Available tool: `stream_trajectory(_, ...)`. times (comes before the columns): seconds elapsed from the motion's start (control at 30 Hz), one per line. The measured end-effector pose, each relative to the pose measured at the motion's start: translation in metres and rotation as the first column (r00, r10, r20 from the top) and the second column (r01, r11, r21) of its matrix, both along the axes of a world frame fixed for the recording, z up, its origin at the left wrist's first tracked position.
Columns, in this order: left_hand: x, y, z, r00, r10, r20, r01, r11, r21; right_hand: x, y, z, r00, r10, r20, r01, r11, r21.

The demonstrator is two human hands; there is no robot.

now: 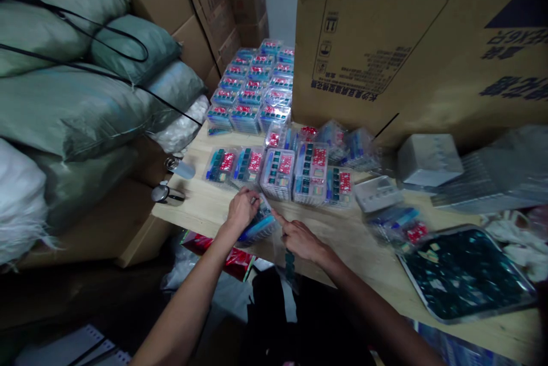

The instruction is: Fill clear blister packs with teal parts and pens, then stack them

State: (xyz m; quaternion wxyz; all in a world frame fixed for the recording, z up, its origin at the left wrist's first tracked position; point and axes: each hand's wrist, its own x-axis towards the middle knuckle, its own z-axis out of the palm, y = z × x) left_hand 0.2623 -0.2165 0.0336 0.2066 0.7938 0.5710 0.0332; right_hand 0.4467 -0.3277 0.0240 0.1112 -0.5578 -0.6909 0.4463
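Forearms reach over the table, left hand gripping a box by the near edge, probably to steady it, while the right hand points one finger at it, rest curled, can't tell around what tbh.

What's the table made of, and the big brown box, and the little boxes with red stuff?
The table looks like pale wood, maybe board, fairly dull: faint grain shows. The big brown box seems matt cardboard: plain brown with printed marks. The little boxes look like clear, shiny plastic: things show through, and they catch light.
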Motion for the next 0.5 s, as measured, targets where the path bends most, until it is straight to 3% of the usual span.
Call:
stream_trajectory(0.17, 0.0004, 0.0014, -0.0041, 0.998, 0.048, -0.034, -0.048, 0.999, 0.014, -0.0002, 0.0019, 0.0008, 1.000, 0.007, -0.003, -0.007, 1.000, -0.031)
stream_trajectory(0.4, 0.0001, 0.0039, -0.0073, 0.997, -0.068, -0.028, 0.068, 0.997, -0.023, -0.0007, 0.0008, -0.0004, 1.000, 0.016, 0.026, -0.016, 1.000, -0.025)
stream_trajectory(0.5, -0.0040, 0.0053, -0.0078, 0.997, 0.027, 0.074, -0.031, 0.998, 0.045, 0.0002, 0.0001, -0.0004, 1.000, 0.009, 0.010, -0.009, 1.000, 0.001)
